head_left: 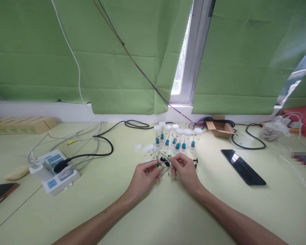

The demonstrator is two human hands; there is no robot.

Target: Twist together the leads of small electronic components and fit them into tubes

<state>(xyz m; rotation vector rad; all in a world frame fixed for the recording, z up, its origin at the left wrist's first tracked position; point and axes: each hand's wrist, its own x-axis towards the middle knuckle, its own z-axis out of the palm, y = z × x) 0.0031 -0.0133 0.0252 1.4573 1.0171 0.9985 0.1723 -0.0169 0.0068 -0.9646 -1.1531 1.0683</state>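
Between the thumb and fingers of my left hand is a small green piece with a thin dark rod rising from it. My right hand pinches another small green piece close beside it; a thin rod runs between the hands. Small black parts and thin metal rods lie under and around my fingertips, partly covered. Just beyond stand several clear tubes with white caps, each with a teal piece and a rod inside. Loose white caps lie to their left.
A phone lies to the right, with an open cardboard box behind it. At the left is a white power strip with plugs and cables. Black cables run along the wall. A black T-shaped part lies by my right hand.
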